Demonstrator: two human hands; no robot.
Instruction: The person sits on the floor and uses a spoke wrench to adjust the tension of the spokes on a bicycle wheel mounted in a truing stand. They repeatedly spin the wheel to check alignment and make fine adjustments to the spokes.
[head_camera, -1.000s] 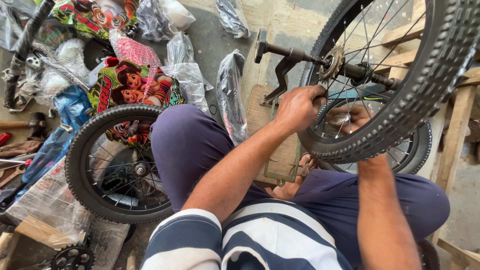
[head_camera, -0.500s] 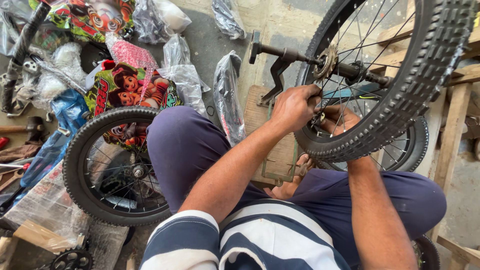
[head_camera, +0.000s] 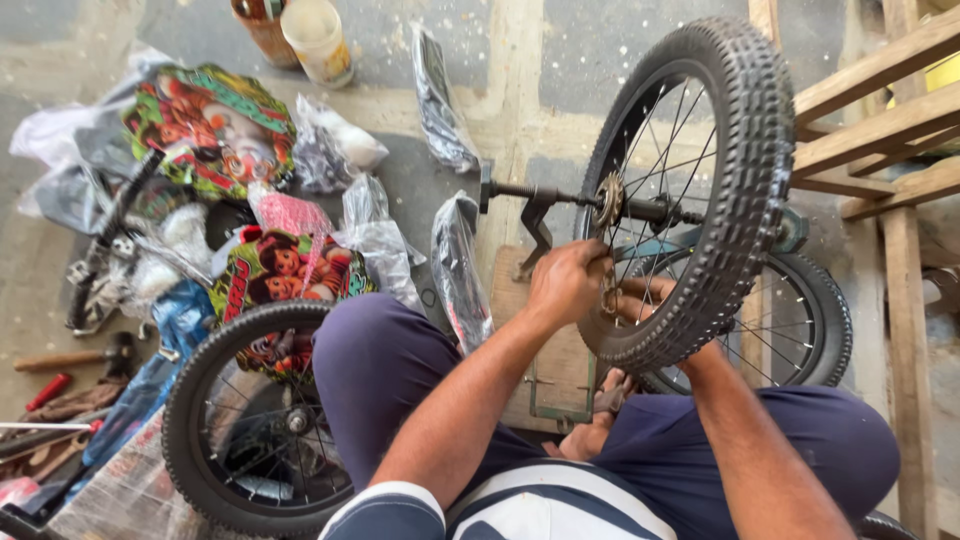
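Black knobby wheel (head_camera: 700, 190) between hands, second wheel (head_camera: 245, 420) and plastic bags (head_camera: 375, 240) nearby.

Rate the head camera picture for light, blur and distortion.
Head view: even daylight, soft shadows, no strong glare; wide-lens bending curves the wooden frame at the right edge; the raised wheel and left hand look sharp, the right hand is partly hidden behind spokes and tyre; the plastic bags show mild shine.

Wheel (head_camera: 700, 190) and wooden frame (head_camera: 880, 110) crowd the hands (head_camera: 565, 285).
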